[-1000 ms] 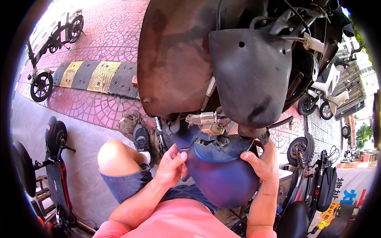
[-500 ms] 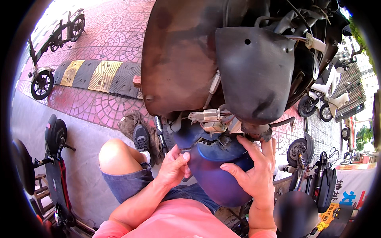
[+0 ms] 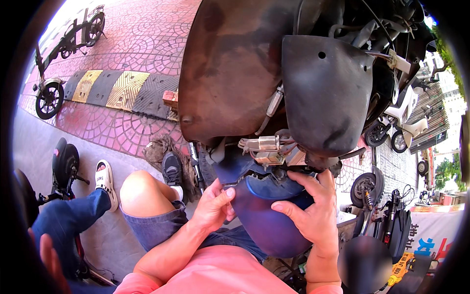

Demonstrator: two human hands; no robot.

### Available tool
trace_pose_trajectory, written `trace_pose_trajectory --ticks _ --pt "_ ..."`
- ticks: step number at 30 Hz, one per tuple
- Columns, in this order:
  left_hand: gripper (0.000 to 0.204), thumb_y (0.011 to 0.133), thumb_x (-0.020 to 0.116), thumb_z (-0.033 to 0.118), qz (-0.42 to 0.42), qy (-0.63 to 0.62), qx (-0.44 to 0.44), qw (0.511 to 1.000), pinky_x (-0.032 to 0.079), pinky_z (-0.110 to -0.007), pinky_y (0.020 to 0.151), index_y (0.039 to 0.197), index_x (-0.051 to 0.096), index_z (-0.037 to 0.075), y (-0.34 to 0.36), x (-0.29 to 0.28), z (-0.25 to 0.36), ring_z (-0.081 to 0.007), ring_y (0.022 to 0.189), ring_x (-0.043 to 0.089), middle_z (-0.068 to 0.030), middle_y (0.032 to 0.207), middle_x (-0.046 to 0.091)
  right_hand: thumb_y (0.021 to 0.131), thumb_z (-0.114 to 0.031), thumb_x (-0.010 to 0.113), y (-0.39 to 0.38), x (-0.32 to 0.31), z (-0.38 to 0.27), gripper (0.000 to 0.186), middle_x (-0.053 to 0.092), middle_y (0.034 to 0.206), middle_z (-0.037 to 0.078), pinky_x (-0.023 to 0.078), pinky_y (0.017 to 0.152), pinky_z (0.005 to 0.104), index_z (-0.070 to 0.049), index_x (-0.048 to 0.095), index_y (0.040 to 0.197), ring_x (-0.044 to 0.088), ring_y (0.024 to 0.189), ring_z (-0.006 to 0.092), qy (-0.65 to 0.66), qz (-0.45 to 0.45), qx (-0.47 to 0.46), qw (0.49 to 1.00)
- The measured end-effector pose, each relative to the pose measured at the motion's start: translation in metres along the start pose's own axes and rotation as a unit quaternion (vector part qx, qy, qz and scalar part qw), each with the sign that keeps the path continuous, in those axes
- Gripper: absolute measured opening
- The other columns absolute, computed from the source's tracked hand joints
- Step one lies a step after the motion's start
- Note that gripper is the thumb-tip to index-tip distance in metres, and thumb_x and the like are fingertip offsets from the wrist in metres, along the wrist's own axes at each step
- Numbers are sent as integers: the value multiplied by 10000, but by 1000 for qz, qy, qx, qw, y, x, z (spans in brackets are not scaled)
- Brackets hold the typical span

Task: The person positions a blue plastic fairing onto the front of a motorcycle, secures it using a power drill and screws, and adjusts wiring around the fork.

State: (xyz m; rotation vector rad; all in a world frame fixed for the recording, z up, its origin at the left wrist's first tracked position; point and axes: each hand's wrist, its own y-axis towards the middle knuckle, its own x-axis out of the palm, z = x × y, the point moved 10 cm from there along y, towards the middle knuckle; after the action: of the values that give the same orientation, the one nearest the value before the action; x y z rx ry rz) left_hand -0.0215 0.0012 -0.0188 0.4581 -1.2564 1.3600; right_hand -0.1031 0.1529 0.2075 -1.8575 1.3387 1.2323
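A dark blue plastic panel (image 3: 274,225) with a broken, jagged upper edge lies over my lap, beneath a dangling black plastic piece (image 3: 327,93) and pale wire connectors (image 3: 259,143). My left hand (image 3: 215,203) pinches the panel's left edge between thumb and fingers. On the panel's right, my right hand (image 3: 311,206) is spread, index finger at the broken edge and thumb lying across the blue surface; some fingertips are hidden. Above both hands, the large dark brown bodywork (image 3: 225,68) of a scooter with loose cables fills the upper middle.
Another person's leg (image 3: 78,215) in jeans and a white slipper, plus a hand (image 3: 49,259), are at left near a small scooter (image 3: 68,166). A yellow-and-black speed ramp (image 3: 125,90) crosses pink paving behind a folding bike (image 3: 49,100). More scooters (image 3: 377,132) stand at right.
My right hand has shifted from gripping the panel's right edge to lying spread across its top. Another person's leg and hand have entered at left. The bodywork appears slightly farther right in view.
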Motion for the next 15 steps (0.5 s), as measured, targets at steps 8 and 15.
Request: trace_pose_trajectory --ticks 8,15 --pt "519 1017 853 317 -2 -7 -11 1000 515 -294 489 1413 596 104 0 1 -5 -138 646 687 -7 920 693 698 -514 1021 9 -1 7 702 656 1297 254 471 1084 549 -52 820 1188 603 1235 459 46 -48 44 997" --pt "479 1025 845 276 24 34 6 999 526 -322 485 1400 604 101 9 -20 -9 -146 607 696 -19 907 720 689 -539 1010 8 4 1 707 745 1163 164 521 1023 476 -41 827 1156 676 1106 374 15 -31 17 999"
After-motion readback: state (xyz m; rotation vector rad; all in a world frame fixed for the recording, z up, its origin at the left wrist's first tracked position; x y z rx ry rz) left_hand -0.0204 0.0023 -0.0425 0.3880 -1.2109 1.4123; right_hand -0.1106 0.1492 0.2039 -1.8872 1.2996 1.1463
